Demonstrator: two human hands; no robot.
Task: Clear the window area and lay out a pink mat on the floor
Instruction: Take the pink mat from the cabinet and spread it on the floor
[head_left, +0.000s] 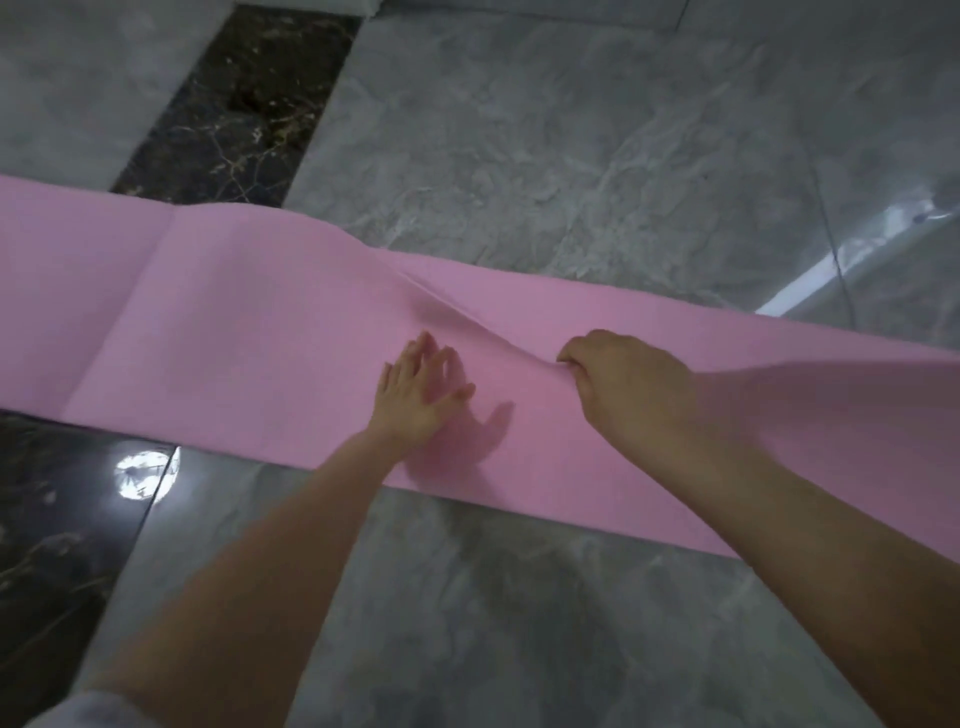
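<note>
Pink mat (249, 322) spread flat across the grey marble floor (571, 145), right hand (631, 387) pinching a raised crease in it (fingers curled shut), left hand (423, 395) just beside, palm down, fingers spread, dark tile strip (244, 109) beyond.

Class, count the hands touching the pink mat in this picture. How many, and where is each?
2. The left hand lies flat, fingers spread, near the middle of the pink mat. The right hand is just to its right, pinching a raised fold.
</note>
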